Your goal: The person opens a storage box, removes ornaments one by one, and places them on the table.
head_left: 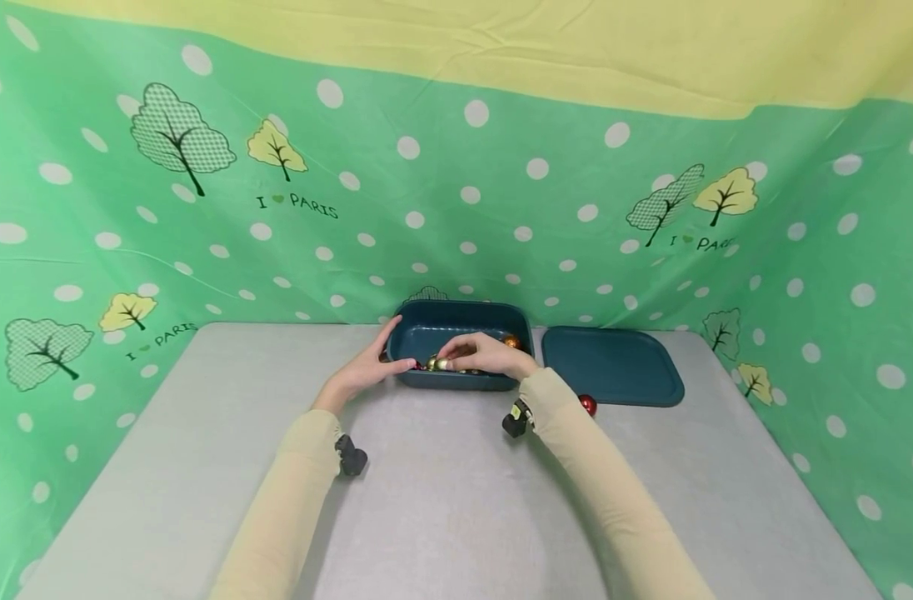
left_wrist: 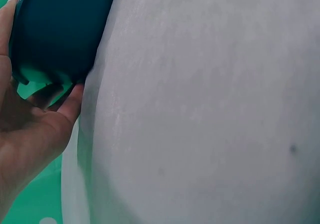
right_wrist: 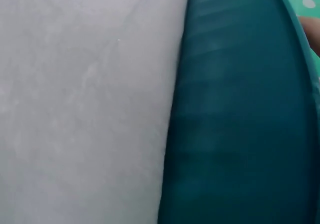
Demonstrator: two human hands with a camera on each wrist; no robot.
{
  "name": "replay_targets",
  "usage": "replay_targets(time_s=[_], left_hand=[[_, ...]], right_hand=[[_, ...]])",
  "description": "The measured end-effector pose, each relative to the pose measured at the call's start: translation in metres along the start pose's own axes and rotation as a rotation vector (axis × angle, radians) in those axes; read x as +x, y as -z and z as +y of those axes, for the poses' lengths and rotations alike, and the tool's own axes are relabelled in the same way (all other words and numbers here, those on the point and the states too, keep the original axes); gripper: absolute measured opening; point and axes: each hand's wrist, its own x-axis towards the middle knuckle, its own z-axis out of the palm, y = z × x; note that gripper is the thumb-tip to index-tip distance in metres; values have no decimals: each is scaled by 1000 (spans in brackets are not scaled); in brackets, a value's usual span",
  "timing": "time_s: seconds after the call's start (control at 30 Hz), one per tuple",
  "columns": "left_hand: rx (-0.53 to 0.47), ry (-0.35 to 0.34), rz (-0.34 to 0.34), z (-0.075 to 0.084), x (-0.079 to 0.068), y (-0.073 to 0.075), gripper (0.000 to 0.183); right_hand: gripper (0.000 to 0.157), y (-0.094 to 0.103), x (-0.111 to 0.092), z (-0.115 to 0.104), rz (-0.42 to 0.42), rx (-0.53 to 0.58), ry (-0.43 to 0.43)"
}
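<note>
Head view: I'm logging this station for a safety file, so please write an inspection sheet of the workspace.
Surface: grey table, matte-looking.
Job's things: blue container, open, gold balls and an orange ball inside; blue lid flat to its right.
Clutter: loose red ball at the lid's near edge.
Left hand: holds the container's left end.
Right hand: fingertips at a gold ball inside; pinch unclear.
Cables: nothing seen.
Surroundings: green cloth with white dots and trees, yellow along the top.
</note>
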Motion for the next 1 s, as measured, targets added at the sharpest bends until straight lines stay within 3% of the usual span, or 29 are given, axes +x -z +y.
replay_targets(time_s=[0.27,0.53,0.77,1.0], left_hand=[[-20,6,-19,5,-1,-1,92],[-15,12,-42,29,-14,0,92],[11,-12,-22,6,-3,1,93],[21,-8,-6,1,-1,-1,92]], right_hand=[[28,8,-12,-10,56,23,83],[29,16,-32,-16,85,6,122],[28,22,-49,-12,109,57,118],[30,29,-67,-6,131,73,131]])
